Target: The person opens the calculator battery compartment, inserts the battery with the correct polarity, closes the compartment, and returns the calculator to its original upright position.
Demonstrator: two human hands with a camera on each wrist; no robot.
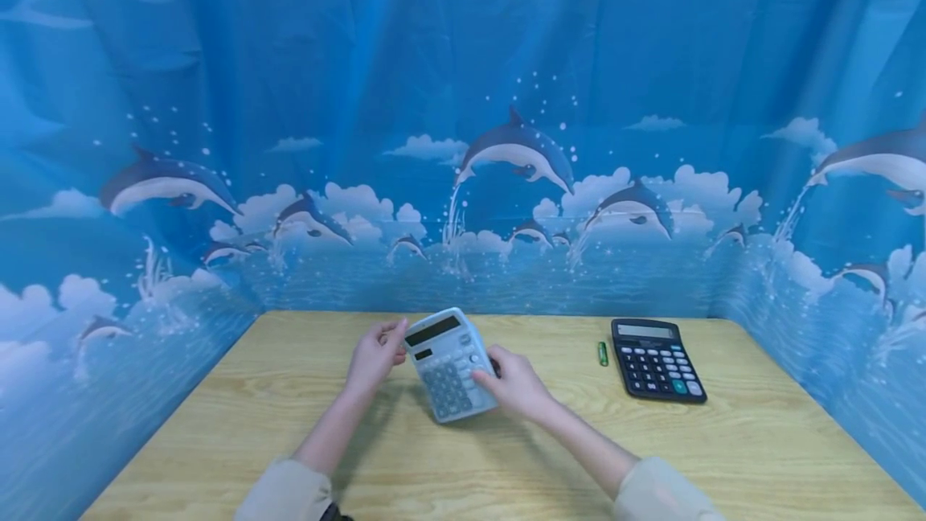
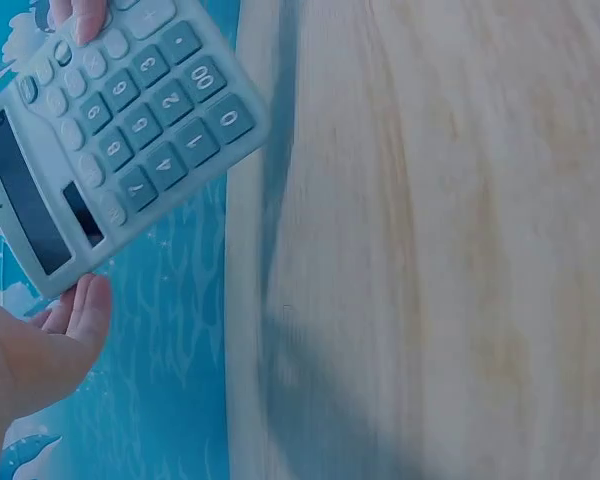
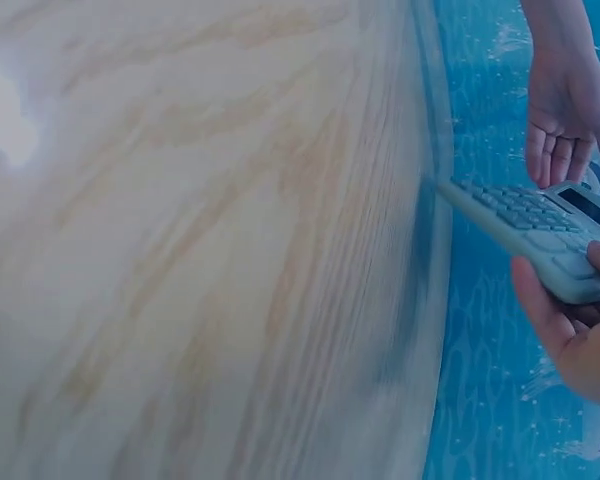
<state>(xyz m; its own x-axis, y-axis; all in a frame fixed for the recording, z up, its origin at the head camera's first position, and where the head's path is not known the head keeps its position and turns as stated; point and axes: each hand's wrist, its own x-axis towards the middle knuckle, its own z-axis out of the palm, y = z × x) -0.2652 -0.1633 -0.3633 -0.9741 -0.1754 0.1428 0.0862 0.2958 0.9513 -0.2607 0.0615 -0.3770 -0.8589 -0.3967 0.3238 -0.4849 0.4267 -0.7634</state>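
Observation:
A pale blue-green calculator [image 1: 450, 368] is held up above the wooden table, tilted, its keys and dark display facing the head camera. My right hand [image 1: 518, 386] grips its right edge, thumb on the front and fingers behind. At the calculator's upper left edge is my left hand [image 1: 376, 355], fingers loosely extended beside the corner. In the left wrist view the fingertips of the left hand [image 2: 42, 345] are at the edge of the calculator [image 2: 140, 120]. The right wrist view shows the right hand [image 3: 580, 335] pinching the calculator [image 3: 540, 235].
A black calculator [image 1: 658, 360] lies on the right part of the wooden table [image 1: 289, 376]. Just left of it lies a small green battery-like cylinder [image 1: 603, 354]. A blue curtain [image 1: 405, 103] with dolphins hangs behind the table and along both sides.

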